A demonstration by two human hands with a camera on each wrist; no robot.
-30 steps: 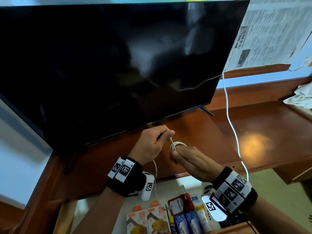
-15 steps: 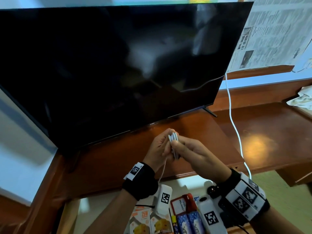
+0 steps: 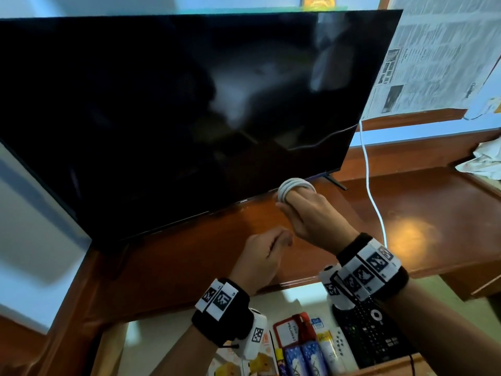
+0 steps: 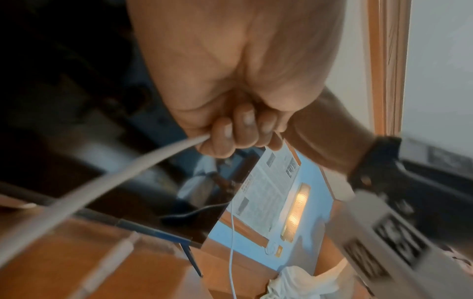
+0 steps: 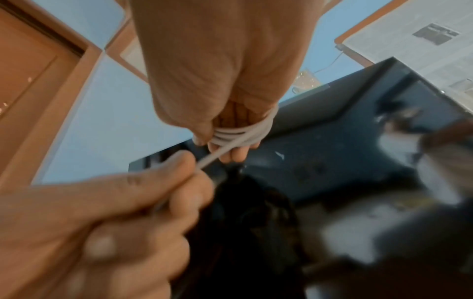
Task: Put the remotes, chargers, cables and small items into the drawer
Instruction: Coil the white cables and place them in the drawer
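A white cable [image 3: 296, 185] is wound in several loops round the fingers of my right hand [image 3: 291, 198], just under the TV's lower edge. In the right wrist view the thumb presses the coil [image 5: 240, 132] against the fingers. My left hand [image 3: 279, 240], lower and nearer, is a fist gripping the cable's free end [image 4: 143, 159], which runs taut to the coil. Below both hands the open drawer [image 3: 390, 367] holds a black remote [image 3: 371, 332], a red card holder [image 3: 291, 331], tubes and small boxes.
A large black TV [image 3: 189, 104] stands on the wooden cabinet top [image 3: 420, 229]. Another white cable [image 3: 371, 191] hangs down past the TV's right edge. Crumpled white paper [image 3: 482, 161] lies at the far right, and newspaper [image 3: 433, 63] covers the wall.
My hands have parted. The right hand rose toward the TV with more loops round its fingers, and the left hand dropped back toward me holding the cable's end.
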